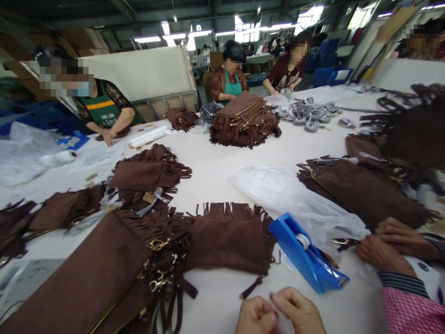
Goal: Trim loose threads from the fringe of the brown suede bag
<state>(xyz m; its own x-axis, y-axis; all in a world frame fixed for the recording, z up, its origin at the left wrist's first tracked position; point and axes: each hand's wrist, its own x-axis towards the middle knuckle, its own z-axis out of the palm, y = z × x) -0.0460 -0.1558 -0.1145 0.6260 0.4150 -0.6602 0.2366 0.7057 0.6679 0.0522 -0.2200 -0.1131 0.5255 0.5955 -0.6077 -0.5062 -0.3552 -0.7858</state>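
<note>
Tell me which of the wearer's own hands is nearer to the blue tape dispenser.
Right. The right hand is just on the near side of the blue tape dispenser, not touching it; the left hand is farther off to the left.

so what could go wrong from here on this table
The brown, suede-like rectangular pouch with fringed edges sits close beside the blue plastic tape dispenser, so its strands might snag if either shifts. The crumpled, translucent white plastic bag lies right behind the dispenser and could catch on it if pulled. Farther left, gold-coloured metal clasps are bunched near dark brown straps, so they might tangle when lifted.
</note>
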